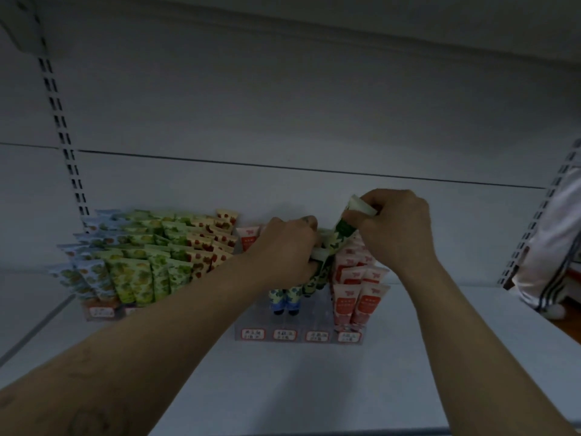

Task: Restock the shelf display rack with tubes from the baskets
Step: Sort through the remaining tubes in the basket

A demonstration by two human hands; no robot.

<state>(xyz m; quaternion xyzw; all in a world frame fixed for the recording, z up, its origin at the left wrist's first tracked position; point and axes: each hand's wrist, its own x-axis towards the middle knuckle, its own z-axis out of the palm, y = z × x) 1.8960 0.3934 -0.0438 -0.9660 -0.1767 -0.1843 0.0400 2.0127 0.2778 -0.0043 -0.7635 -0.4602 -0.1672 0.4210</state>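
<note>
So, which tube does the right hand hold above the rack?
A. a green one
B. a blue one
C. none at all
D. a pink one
A: the right hand pinches a green tube by its flat white end, tilted over the rack, while the left hand grips more tubes in a middle lane.

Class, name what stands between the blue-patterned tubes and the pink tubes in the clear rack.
Head view: green leafy tubes, one held by the right hand.
</note>
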